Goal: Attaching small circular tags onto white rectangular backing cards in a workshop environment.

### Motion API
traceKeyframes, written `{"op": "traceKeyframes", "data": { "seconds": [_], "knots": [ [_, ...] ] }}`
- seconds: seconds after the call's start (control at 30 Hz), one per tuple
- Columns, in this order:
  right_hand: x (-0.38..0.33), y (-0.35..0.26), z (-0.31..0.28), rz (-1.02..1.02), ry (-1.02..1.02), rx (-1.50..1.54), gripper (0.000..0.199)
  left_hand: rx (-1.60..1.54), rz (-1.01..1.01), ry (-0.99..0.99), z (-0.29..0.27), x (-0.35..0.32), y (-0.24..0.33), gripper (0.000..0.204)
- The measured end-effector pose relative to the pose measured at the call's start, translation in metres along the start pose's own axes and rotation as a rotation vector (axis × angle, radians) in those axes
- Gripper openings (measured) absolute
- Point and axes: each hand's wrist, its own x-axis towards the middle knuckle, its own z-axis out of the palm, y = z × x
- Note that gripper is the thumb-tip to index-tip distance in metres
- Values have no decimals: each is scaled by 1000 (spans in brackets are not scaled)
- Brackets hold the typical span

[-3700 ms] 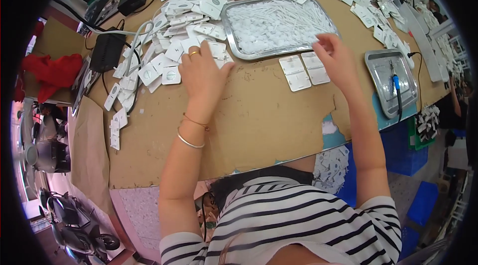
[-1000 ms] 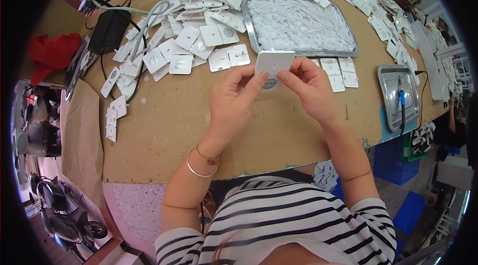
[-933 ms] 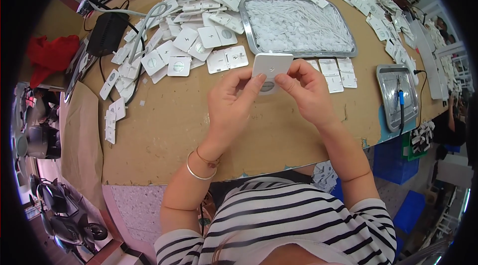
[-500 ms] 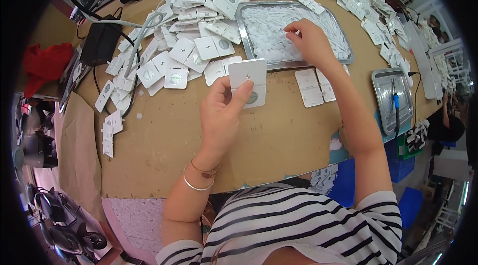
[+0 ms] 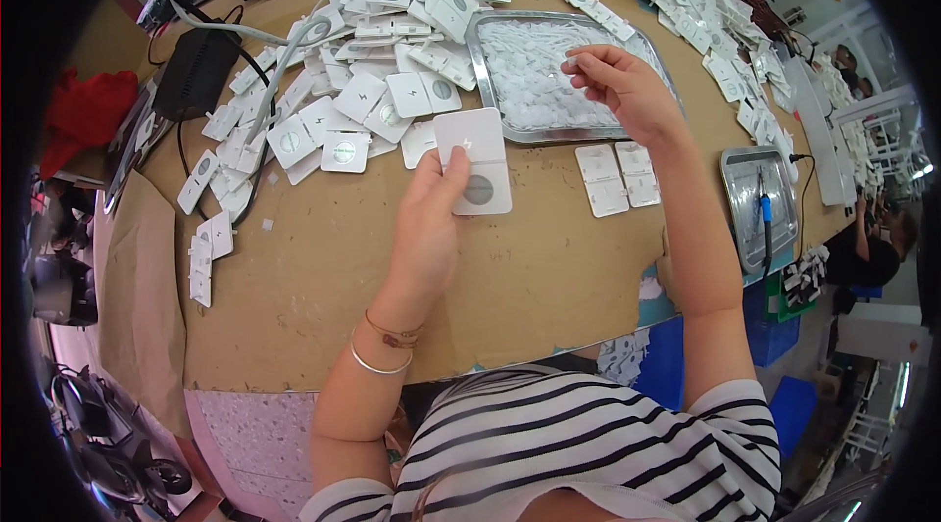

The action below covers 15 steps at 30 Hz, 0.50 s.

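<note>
My left hand holds up a white two-panel plastic folding case, thumb on its front. A bolt mark is on the upper panel and a grey disc on the lower one. My right hand is over the right part of a metal tray filled with small white plastic pieces. Its thumb and forefinger pinch a small whitish piece, too small to make out fully. Two more white cases lie flat on the table below that hand.
Heaps of similar white cases cover the table's back and left. Cables and a black power box lie at the left. A smaller metal tray with a blue-handled soldering iron sits at the right. Another person is at the far right.
My right hand has drawn slightly right and down, with a small whitish piece now showing at its fingertips. My left hand has shifted a little left, turning the case so its lower panel shows more.
</note>
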Motion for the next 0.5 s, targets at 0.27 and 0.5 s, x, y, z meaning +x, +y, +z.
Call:
{"op": "traceKeyframes", "data": {
  "seconds": [0.27,0.5],
  "knots": [
    [-61,-17,18,-71,-124,285,21,93,-159,-156,-3,-6,0,39],
    [-96,-17,38,-169,-142,87,12,-140,-292,-331,3,-7,-2,54]
  ]
}}
